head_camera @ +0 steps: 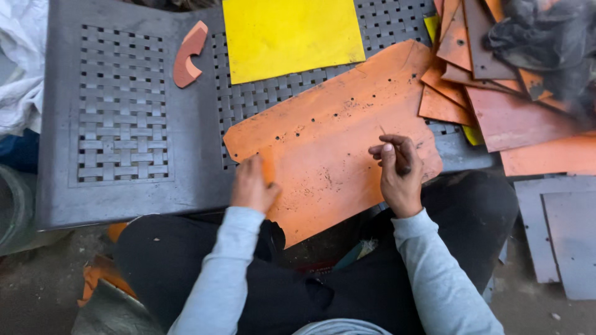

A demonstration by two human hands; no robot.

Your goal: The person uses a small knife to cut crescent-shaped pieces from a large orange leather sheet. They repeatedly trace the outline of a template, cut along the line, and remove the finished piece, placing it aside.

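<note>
A large orange sheet (329, 133) with small punched holes lies across a grey plastic woven-pattern surface (124, 111) and over my lap. My left hand (252, 186) grips the sheet's near left edge, thumb on top. My right hand (397, 170) rests on the sheet's right part, fingers closed around a thin dark pointed tool (403, 167) whose tip touches the sheet.
A yellow square sheet (288, 34) lies at the back. A small curved orange offcut (188, 54) sits left of it. Several orange and reddish pieces (496, 105) pile at the right, with dark cloth (546, 37) on top. Grey sheets (559, 229) lie on the floor at right.
</note>
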